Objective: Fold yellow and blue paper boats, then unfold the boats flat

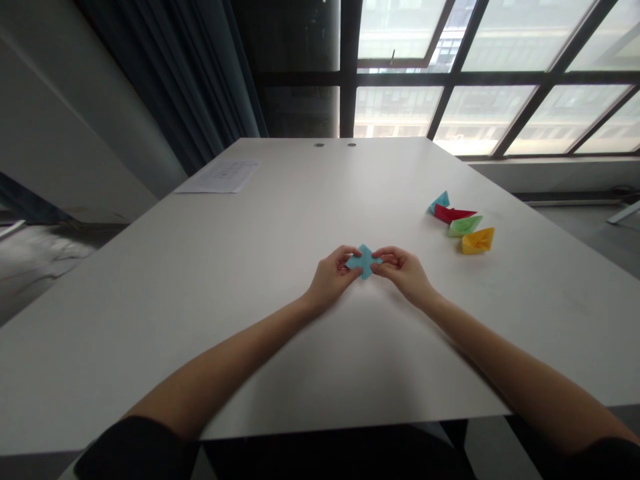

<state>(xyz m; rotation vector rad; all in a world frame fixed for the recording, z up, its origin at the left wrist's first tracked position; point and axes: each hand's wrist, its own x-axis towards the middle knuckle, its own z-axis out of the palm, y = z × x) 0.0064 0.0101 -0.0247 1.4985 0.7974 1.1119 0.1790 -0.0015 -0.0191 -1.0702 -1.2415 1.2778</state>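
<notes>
A small light-blue folded paper piece point(363, 260) is held just above the white table point(250, 280), near its middle. My left hand point(334, 275) pinches its left side with fingers closed. My right hand point(403, 270) pinches its right side the same way. To the right, in a short row on the table, lie several finished paper boats: a teal one point(440, 201), a red one point(453, 213), a green one point(465, 225) and a yellow one point(477, 241).
A printed white sheet point(220, 177) lies at the table's far left corner. Two round cable holes point(335, 144) sit at the far edge. Dark curtains hang at the back left and large windows fill the back right.
</notes>
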